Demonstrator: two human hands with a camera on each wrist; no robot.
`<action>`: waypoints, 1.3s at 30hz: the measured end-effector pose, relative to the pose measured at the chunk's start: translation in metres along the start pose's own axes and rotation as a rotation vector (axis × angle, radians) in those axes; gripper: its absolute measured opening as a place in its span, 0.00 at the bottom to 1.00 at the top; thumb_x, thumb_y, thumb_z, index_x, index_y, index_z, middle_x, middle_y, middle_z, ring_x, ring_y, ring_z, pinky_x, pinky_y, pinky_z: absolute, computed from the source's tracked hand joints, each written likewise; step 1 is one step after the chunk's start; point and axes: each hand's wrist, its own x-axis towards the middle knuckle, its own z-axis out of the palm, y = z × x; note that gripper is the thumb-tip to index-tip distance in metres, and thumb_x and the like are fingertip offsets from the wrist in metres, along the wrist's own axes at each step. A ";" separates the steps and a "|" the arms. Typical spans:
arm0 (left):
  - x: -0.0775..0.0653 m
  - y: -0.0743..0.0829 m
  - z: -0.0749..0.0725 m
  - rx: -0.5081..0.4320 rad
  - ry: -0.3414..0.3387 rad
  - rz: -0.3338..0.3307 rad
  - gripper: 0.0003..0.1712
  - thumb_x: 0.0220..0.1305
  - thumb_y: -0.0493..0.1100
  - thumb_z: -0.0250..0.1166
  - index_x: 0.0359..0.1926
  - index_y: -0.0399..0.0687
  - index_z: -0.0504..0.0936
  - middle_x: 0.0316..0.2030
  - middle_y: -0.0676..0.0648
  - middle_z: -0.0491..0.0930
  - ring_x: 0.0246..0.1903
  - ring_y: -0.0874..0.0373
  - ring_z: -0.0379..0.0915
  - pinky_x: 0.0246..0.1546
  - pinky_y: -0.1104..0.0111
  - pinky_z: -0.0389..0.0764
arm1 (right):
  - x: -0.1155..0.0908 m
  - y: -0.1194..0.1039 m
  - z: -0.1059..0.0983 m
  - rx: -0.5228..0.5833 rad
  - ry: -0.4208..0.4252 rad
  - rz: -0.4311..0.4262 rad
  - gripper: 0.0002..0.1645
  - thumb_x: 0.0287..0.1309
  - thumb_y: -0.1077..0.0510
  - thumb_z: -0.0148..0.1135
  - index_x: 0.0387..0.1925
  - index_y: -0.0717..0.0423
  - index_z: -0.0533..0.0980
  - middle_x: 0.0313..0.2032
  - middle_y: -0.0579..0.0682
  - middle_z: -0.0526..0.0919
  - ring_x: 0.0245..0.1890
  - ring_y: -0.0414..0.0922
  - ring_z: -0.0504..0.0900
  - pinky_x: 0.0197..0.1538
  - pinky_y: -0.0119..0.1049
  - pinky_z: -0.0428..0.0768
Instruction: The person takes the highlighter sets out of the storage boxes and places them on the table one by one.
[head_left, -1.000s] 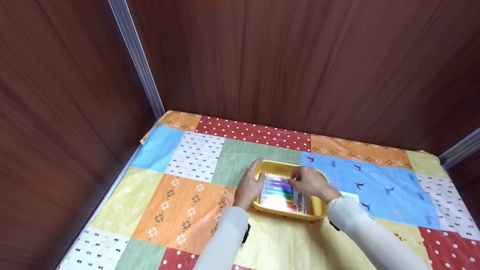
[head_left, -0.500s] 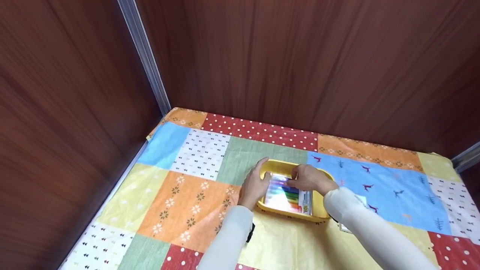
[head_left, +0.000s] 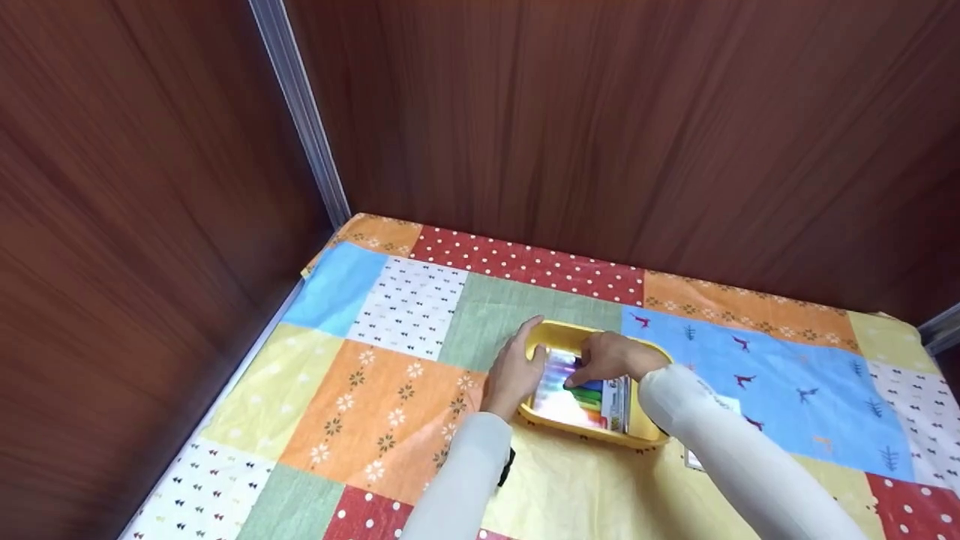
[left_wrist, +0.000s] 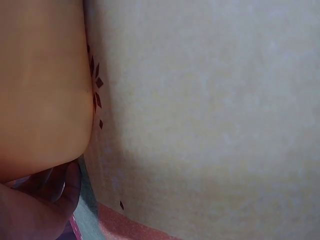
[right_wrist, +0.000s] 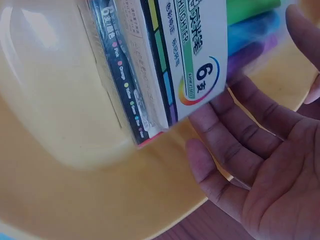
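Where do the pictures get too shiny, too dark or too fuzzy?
Head view: white glare washes out part of the marker pack; left wrist view: dim, the left hand in shade; right wrist view: pale shine inside the yellow tub, the colourful pens a bit fuzzy.

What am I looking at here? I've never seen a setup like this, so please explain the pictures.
There is no machine, just a person's two bare hands. The wide picture comes from a head-worn camera looking forward and down; the close-ups come from one camera on each wrist. A patchwork cloth covers the surface. On it are a yellow tub and a flat whitish item, partly hidden by the right sleeve. The left hand grips the tub's side. The right hand, reaching into the tub, holds a pack of highlighters, whose label shows in the right-wrist view.
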 end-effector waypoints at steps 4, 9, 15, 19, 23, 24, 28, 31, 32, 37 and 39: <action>0.000 0.000 0.000 0.004 0.005 -0.002 0.29 0.76 0.52 0.54 0.73 0.81 0.62 0.71 0.54 0.71 0.57 0.49 0.79 0.45 0.54 0.81 | 0.002 0.001 0.003 0.017 0.004 0.011 0.28 0.53 0.39 0.74 0.41 0.58 0.80 0.31 0.49 0.81 0.30 0.43 0.76 0.37 0.37 0.78; 0.001 0.000 0.000 0.005 0.005 -0.007 0.28 0.76 0.53 0.54 0.73 0.81 0.62 0.72 0.55 0.70 0.61 0.48 0.77 0.48 0.52 0.81 | 0.004 0.002 0.004 0.031 0.009 0.014 0.29 0.53 0.38 0.74 0.43 0.58 0.81 0.34 0.50 0.84 0.31 0.43 0.77 0.42 0.41 0.81; 0.000 0.002 0.000 0.008 0.011 -0.020 0.28 0.76 0.54 0.53 0.72 0.83 0.62 0.72 0.55 0.70 0.53 0.50 0.80 0.41 0.56 0.81 | 0.002 0.004 0.002 0.042 0.012 -0.017 0.27 0.52 0.38 0.75 0.36 0.57 0.83 0.28 0.46 0.80 0.27 0.41 0.74 0.34 0.36 0.76; 0.000 0.002 -0.001 0.003 0.009 -0.007 0.27 0.77 0.55 0.52 0.72 0.83 0.62 0.71 0.54 0.71 0.40 0.52 0.81 0.30 0.63 0.76 | -0.001 0.004 0.000 0.041 0.007 -0.030 0.25 0.52 0.38 0.74 0.31 0.56 0.82 0.25 0.44 0.77 0.25 0.40 0.72 0.31 0.34 0.72; 0.000 0.000 0.000 0.000 0.017 0.007 0.25 0.78 0.55 0.50 0.72 0.81 0.63 0.70 0.52 0.72 0.47 0.49 0.82 0.34 0.60 0.79 | -0.004 0.003 -0.003 0.023 -0.008 -0.019 0.27 0.51 0.37 0.75 0.38 0.56 0.83 0.32 0.48 0.82 0.30 0.42 0.76 0.38 0.39 0.79; 0.001 0.000 0.000 0.003 0.022 0.012 0.25 0.78 0.55 0.50 0.72 0.80 0.63 0.70 0.52 0.73 0.50 0.48 0.82 0.38 0.58 0.80 | -0.005 0.002 -0.004 0.016 -0.012 -0.013 0.28 0.51 0.37 0.75 0.40 0.56 0.83 0.35 0.48 0.83 0.32 0.42 0.77 0.41 0.40 0.80; 0.002 -0.001 0.001 0.003 0.034 0.031 0.24 0.78 0.54 0.50 0.71 0.77 0.65 0.68 0.49 0.75 0.55 0.45 0.81 0.44 0.53 0.81 | -0.010 0.002 -0.008 -0.021 -0.032 -0.007 0.29 0.51 0.38 0.75 0.43 0.56 0.82 0.39 0.50 0.84 0.36 0.44 0.77 0.46 0.46 0.81; 0.002 -0.001 0.001 0.002 0.038 0.026 0.24 0.78 0.54 0.50 0.71 0.78 0.65 0.68 0.50 0.75 0.53 0.45 0.81 0.40 0.55 0.80 | -0.012 0.003 -0.010 -0.051 -0.035 -0.036 0.26 0.54 0.40 0.74 0.42 0.56 0.82 0.39 0.49 0.84 0.36 0.44 0.77 0.45 0.44 0.80; 0.002 -0.001 0.000 0.002 0.039 0.024 0.24 0.78 0.54 0.50 0.71 0.78 0.65 0.68 0.51 0.75 0.53 0.46 0.81 0.39 0.55 0.80 | -0.013 0.004 -0.011 -0.054 -0.036 -0.048 0.24 0.55 0.41 0.74 0.41 0.56 0.82 0.38 0.49 0.83 0.36 0.44 0.76 0.44 0.43 0.79; 0.001 -0.001 0.001 0.002 0.034 0.015 0.24 0.78 0.55 0.51 0.71 0.80 0.65 0.70 0.53 0.73 0.55 0.45 0.81 0.39 0.56 0.80 | -0.021 0.006 -0.013 -0.068 -0.036 -0.100 0.17 0.57 0.45 0.73 0.35 0.56 0.83 0.34 0.48 0.84 0.31 0.42 0.76 0.38 0.38 0.77; 0.001 -0.001 0.001 -0.002 0.031 0.017 0.24 0.78 0.55 0.51 0.71 0.79 0.65 0.70 0.54 0.72 0.55 0.44 0.81 0.37 0.57 0.80 | -0.024 0.007 -0.014 -0.071 -0.034 -0.098 0.17 0.57 0.46 0.73 0.35 0.55 0.84 0.34 0.48 0.84 0.32 0.42 0.77 0.40 0.39 0.79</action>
